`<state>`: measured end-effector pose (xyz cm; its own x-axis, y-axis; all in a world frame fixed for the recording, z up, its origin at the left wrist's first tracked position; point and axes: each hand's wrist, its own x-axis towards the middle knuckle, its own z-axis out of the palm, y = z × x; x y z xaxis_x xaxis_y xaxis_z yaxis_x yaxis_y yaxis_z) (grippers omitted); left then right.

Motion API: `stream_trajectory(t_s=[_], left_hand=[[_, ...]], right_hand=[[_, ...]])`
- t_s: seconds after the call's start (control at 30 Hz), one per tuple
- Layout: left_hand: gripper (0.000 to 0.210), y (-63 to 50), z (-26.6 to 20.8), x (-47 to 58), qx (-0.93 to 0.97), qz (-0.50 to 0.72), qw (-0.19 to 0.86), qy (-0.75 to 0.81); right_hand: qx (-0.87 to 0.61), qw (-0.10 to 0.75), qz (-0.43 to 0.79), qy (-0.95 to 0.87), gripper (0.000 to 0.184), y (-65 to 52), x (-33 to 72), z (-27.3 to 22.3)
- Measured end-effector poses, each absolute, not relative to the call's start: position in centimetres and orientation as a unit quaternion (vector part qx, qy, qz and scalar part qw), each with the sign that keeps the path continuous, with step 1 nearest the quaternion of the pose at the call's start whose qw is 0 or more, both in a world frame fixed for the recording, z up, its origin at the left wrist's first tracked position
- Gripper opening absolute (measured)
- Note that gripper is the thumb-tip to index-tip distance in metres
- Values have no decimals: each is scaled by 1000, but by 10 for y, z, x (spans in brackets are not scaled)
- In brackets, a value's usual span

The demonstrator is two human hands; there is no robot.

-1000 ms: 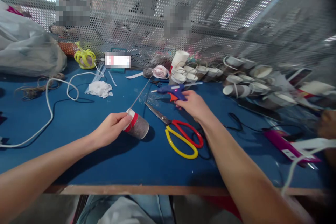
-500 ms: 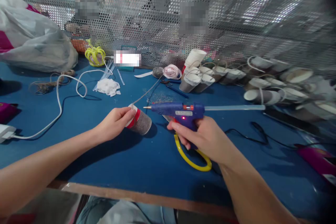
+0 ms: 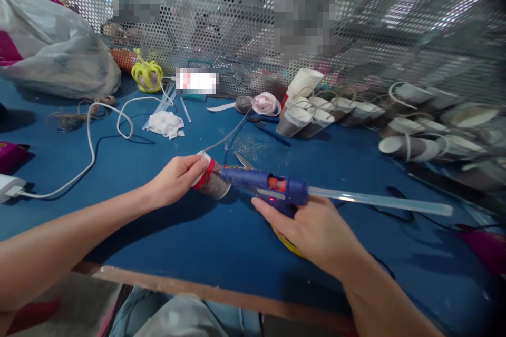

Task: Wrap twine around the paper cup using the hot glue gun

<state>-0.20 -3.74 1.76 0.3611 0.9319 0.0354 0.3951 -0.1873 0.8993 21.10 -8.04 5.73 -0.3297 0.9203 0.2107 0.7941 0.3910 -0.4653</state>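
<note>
My left hand [image 3: 177, 179] grips a paper cup [image 3: 216, 185] by its white and red rim end; the cup lies tilted, its lower part wrapped in grey twine. From the cup a strand of twine [image 3: 227, 137] runs up to a small grey ball of twine [image 3: 244, 104]. In my right hand [image 3: 306, 226] is a blue hot glue gun [image 3: 253, 183], its red light lit and a long clear glue stick [image 3: 379, 204] sticking out of the back. The gun's nozzle is at the cup's side, over the red band; whether it touches I cannot tell. Scissors [image 3: 290, 245] with yellow handles lie partly hidden beneath the right hand.
Blue pliers [image 3: 272, 132], a pink ribbon roll [image 3: 266, 103] and a stack of white cups [image 3: 304, 83] stand behind. Several twine-wrapped cups [image 3: 415, 147] with handles lie at the right. A white cable [image 3: 93, 152] crosses the left side, near white scraps [image 3: 166, 125].
The glue gun has moved left and turned, bringing its nozzle from beside the cup to the cup's side. My left hand keeps its hold on the cup.
</note>
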Motion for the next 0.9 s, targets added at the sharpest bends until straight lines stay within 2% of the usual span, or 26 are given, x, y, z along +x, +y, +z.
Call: stream_trajectory(t_s=[0.23,0.5,0.9], left_hand=[[40,-37,17,-1,703,321,429,468],[39,-39,19,-1,692,330,458,451],[41,-39,20,-1,691,323,451,464]], right_hand=[[-550,204,96,-804,20,-83,209,61],[-550,207,151,-795,17,-85,205,64],[-531,199,163,-808,11,-89,207,57]])
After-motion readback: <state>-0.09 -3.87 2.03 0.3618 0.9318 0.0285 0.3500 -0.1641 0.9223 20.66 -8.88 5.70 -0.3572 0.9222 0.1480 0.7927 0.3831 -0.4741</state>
